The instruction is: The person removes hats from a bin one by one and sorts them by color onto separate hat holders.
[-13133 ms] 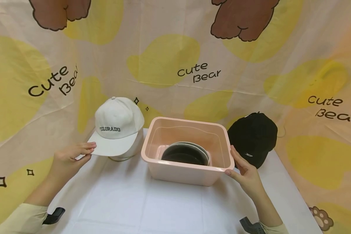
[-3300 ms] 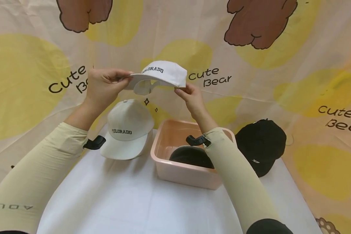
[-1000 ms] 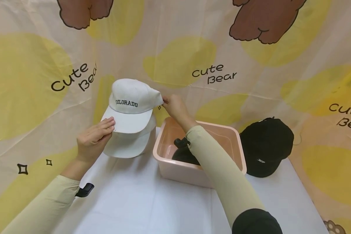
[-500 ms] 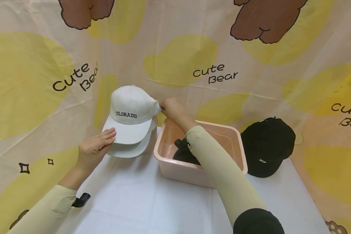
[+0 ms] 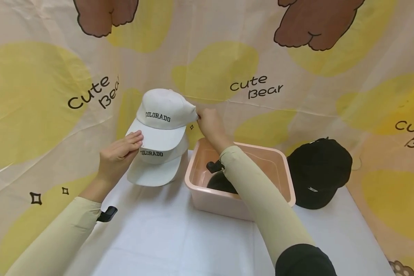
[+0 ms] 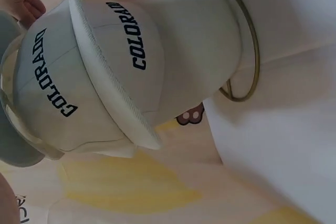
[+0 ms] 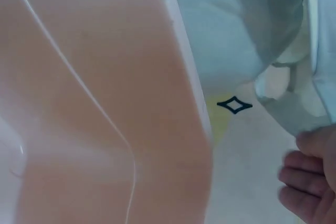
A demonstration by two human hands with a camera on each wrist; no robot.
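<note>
In the head view my left hand (image 5: 120,153) pinches the left edge of the brim of a white baseball cap (image 5: 162,109) lettered COLORADO. My right hand (image 5: 212,124) grips the back of that cap at the right. It is held above a matching white cap (image 5: 155,168), whose lettering shows under the upper brim. The left wrist view shows the upper cap (image 6: 52,82) overlapping the lower cap (image 6: 142,35), which sits on a stand with a brass-coloured ring (image 6: 256,51). In the right wrist view my right hand (image 7: 315,177) is partly cropped at the frame's edge.
A pink basin (image 5: 207,203) stands under my right forearm, with dark round contents (image 5: 222,183) partly hidden. To its right is a black cap (image 5: 321,172). A white cloth covers the table (image 5: 165,237), and a patterned curtain (image 5: 207,38) hangs close behind.
Earlier the upper cap was high up over the basin. It moved left over the other cap and dropped onto it half a second ago. Now it is raised again, baring the lower lettering.
</note>
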